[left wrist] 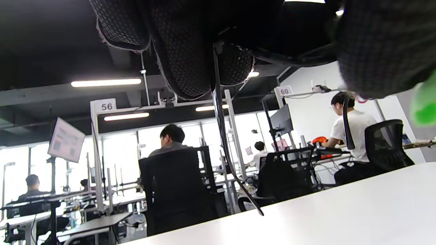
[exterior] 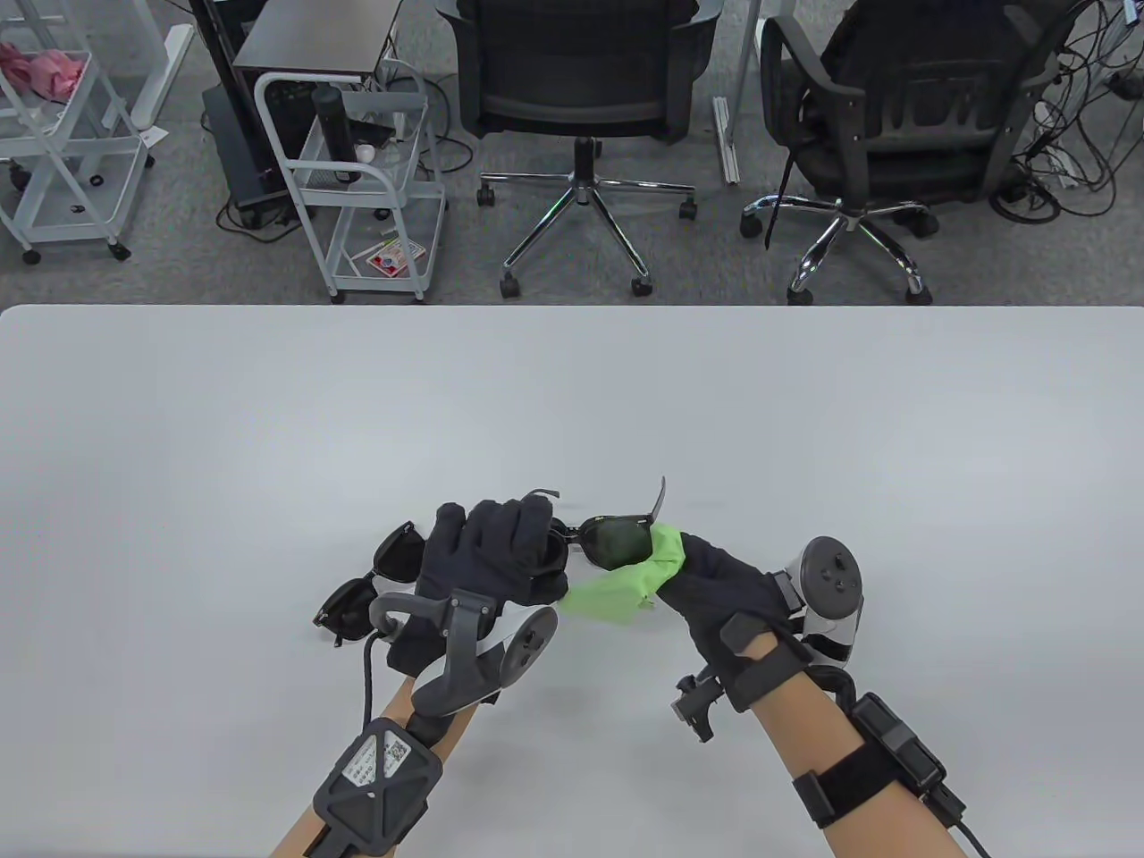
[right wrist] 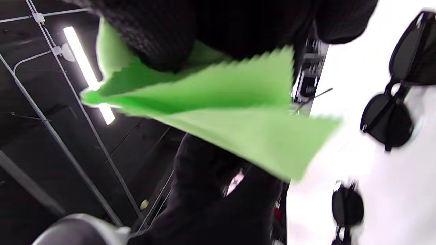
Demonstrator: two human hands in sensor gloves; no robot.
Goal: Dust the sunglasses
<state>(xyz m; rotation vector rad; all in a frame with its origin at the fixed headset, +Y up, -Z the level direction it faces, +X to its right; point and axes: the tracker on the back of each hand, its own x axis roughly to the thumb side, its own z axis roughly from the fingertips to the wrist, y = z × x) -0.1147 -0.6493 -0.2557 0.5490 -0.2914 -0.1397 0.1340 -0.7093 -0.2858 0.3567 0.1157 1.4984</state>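
Observation:
My left hand (exterior: 500, 550) grips a pair of black sunglasses (exterior: 617, 541) by its left lens and holds it above the table, temples pointing away from me. My right hand (exterior: 693, 572) holds a green cleaning cloth (exterior: 626, 590) and presses it against the outer edge of the right lens. In the left wrist view a temple arm (left wrist: 221, 136) hangs below my gloved fingers (left wrist: 184, 58), and the cloth (left wrist: 424, 102) shows at the right edge. In the right wrist view the cloth (right wrist: 221, 112) hangs below my fingers.
Two more dark sunglasses (exterior: 398, 552) (exterior: 344, 612) lie on the white table (exterior: 572, 402) just left of my left hand; they also show in the right wrist view (right wrist: 388, 126) (right wrist: 347, 206). Office chairs (exterior: 581, 80) and a white cart (exterior: 375, 179) stand beyond the far edge.

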